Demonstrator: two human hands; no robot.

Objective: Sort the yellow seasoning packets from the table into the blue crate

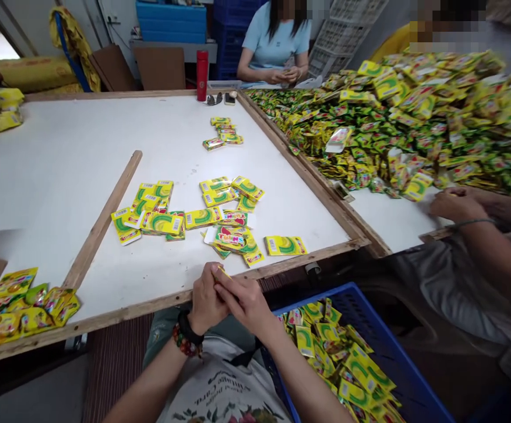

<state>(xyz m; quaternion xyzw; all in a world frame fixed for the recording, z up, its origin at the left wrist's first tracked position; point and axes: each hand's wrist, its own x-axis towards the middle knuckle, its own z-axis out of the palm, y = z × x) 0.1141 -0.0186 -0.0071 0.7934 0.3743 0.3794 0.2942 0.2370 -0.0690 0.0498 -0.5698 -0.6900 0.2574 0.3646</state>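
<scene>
Clock read from the two hands, 12 straight ahead. Nearest: left hand (207, 301) and right hand (247, 302) meet at the near edge of the white table (308, 188), fingers closed around a yellow packet (223, 270); only a sliver shows, so which fingers bear on it is unclear. To handle it well, I'd judge: steady it with the left, let the right fingertips do the fine work, pinch lightly so the card doesn't crush. Visible edge slants roughly 10 to 4 o'clock; full long axis and facing hidden, can't tell. At 4 o'clock, blue crate (391, 346) heaped with similar packs. At 2 o'clock, a lone flat pack (285, 245) lies flat, long axis about 9 to 3, barcode end toward 9. At 12, an overlapping cluster (233, 238), packs at mixed angles; another cluster (149, 214) at 11, just beside the wooden strip (105, 218). Glossy sachets (17, 314) at 9. Co-worker's hand (460, 204) at 2 to 3, near a huge packet heap (414, 123). Further at 12: a small pack group (224, 134), then red bottle (201, 75). Farthest, between 12 and 1: person in light blue (278, 44), hands together.
</scene>
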